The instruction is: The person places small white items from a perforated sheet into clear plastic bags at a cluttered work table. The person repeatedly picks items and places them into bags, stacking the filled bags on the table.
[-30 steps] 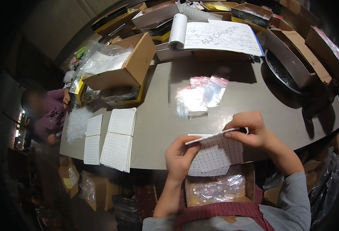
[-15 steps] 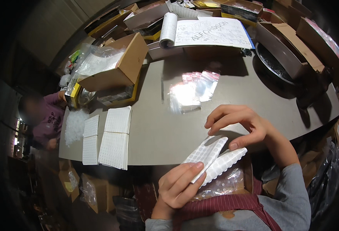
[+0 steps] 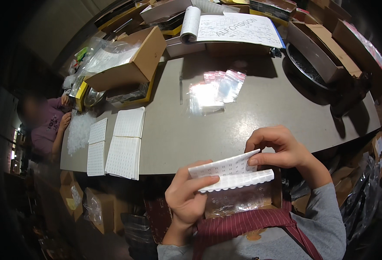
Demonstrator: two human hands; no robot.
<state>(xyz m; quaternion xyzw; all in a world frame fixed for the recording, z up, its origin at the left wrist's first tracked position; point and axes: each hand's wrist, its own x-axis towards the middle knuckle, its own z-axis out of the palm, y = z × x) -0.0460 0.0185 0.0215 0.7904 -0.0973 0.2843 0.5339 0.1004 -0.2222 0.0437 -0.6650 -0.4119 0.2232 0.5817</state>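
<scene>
Over the near table edge I hold a folded white sheet of round stickers (image 3: 225, 170), its scalloped edge low and rows of small marks on its face. My left hand (image 3: 185, 190) is closed round the left end, thumb pressed on the front. At the upper right corner my right hand (image 3: 277, 148) pinches the sheet between thumb and fingers. Beneath, at my lap, an open cardboard box (image 3: 276, 195) holds clear plastic with small round pieces. Two banded stacks of similar printed sheets, a wide stack (image 3: 125, 147) and a narrow stack (image 3: 97, 149), lie on the table's left.
Clear zip bags (image 3: 225, 89) lie mid-table beside a thin dark stick (image 3: 181, 89). White plastic bits (image 3: 80, 132) are heaped left, near another person (image 3: 50, 123). Behind stand a cardboard box (image 3: 145, 56) and a paper pad (image 3: 238, 29); a dark round bowl (image 3: 305, 65) sits right.
The folded sheet has turned flatter, and its marked face now shows. My right hand, earlier with fingers apart above it, now pinches its corner. The other person's arm has shifted.
</scene>
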